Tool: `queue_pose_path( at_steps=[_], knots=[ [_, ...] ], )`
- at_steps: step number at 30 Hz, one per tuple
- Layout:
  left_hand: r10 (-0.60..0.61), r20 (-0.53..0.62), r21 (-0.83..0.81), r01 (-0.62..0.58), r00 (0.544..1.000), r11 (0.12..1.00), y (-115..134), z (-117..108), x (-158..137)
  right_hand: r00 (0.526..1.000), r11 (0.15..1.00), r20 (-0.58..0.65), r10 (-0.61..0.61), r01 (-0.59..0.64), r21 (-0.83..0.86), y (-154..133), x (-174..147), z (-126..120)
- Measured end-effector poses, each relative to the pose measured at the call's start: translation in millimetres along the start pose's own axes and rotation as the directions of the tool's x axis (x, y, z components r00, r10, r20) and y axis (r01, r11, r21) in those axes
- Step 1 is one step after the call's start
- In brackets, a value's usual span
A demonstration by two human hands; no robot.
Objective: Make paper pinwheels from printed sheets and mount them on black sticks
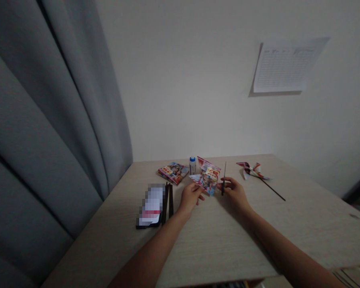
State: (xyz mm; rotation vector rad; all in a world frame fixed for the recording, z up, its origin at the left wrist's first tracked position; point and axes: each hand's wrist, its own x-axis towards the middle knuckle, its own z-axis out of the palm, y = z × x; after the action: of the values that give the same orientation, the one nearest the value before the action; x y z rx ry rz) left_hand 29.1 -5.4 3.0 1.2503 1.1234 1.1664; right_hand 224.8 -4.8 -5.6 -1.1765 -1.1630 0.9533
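My left hand (pixel 191 198) pinches the lower left edge of a colourful printed paper (pixel 209 176), raised above the table with cut, spread corners. To its right, my right hand (pixel 235 192) grips scissors (pixel 224 182) by the dark handle, blades pointing up and looking closed. The right fingertips are close to the paper's right edge; whether they touch it I cannot tell. Just behind the paper stands a glue bottle (pixel 192 166) with a blue cap. A stack of printed leaflets (pixel 173 173) lies to the left of the bottle.
A phone (pixel 151 206) with a blurred screen leans left of my forearm, beside dark sticks (pixel 171 200). On the right lies a paper pinwheel (pixel 253 172) on a dark stick. The wooden table (pixel 216 244) meets a wall with a posted sheet (pixel 283 70); a grey curtain (pixel 57 100) hangs left.
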Motion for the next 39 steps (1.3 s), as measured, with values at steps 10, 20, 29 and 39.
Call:
queue_pose_path(
  at_steps=[10,20,29,39],
  knots=[
    [-0.007,0.031,0.022,0.006,0.999,1.0,-1,0,0,0.999,0.998,-0.028,0.036,-0.037,-0.05,13,3,1],
    [-0.077,0.062,0.024,0.076,0.995,0.997,-1,1,-4,0.997,0.997,-0.055,0.056,-0.053,0.055,-1,-2,8],
    [-0.05,0.095,0.046,0.046,0.994,0.998,-1,2,-4,0.996,0.995,-0.006,-0.088,0.088,-0.038,-3,-7,10],
    [-0.05,0.007,0.023,0.05,0.999,0.999,-3,0,-2,0.996,0.996,-0.009,-0.084,0.084,-0.001,-2,-6,10]
  ],
)
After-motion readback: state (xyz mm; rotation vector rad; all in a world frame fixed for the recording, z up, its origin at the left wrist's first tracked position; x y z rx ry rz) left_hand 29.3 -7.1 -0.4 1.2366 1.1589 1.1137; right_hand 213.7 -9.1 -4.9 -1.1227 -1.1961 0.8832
